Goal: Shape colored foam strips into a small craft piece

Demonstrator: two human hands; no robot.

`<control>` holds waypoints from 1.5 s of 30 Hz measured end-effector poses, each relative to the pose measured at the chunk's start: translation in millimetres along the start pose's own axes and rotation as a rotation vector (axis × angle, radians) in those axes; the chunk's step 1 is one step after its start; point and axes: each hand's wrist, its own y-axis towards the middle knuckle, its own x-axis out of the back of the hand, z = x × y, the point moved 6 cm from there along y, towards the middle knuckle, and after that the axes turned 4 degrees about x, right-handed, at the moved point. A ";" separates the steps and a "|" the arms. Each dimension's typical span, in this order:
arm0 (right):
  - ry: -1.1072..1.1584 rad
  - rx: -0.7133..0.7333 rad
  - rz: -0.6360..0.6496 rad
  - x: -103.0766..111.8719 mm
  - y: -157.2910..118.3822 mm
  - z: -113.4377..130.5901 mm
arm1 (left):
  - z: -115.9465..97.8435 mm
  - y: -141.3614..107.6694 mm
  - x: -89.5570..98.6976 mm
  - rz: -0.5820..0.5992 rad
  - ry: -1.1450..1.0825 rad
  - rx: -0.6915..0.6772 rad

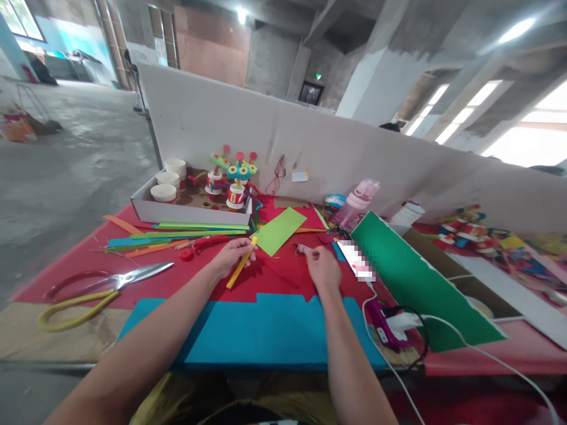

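A narrow yellow paper strip (241, 263) is pinched in my left hand (234, 255), slanting down toward the red table covering. My right hand (324, 268) has its thumb and fingers closed around a small object (302, 249) with a dark tip; its kind is too small to tell. Between and beyond both hands lies a light green sheet of paper (280, 230). Blue paper (248, 333) covers the table beneath my forearms. To the left of my left hand rest red-handled pliers or scissors (208, 243), partly hidden among coloured paper strips (177, 235).
Large scissors (133, 276) lie open at left. Behind them, a white box (190, 212) holds paper cups (163, 192) and decorated cup figures (236, 195). On the right are a lit phone (357, 260), a purple power strip (384, 327) with cables, a green panel (420, 283) and a pink bottle (357, 200).
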 end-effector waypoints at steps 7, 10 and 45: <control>0.017 0.420 0.198 -64.8 -16.6 91.8 | -15.2 -3.8 10.5 -0.108 0.016 -0.074; 0.096 0.411 0.193 -70.2 -7.5 105.6 | -14.5 -2.3 15.2 -0.136 0.003 -0.092; 0.945 0.477 0.024 -57.8 2.9 113.8 | -9.3 4.8 2.5 -0.170 0.190 -0.244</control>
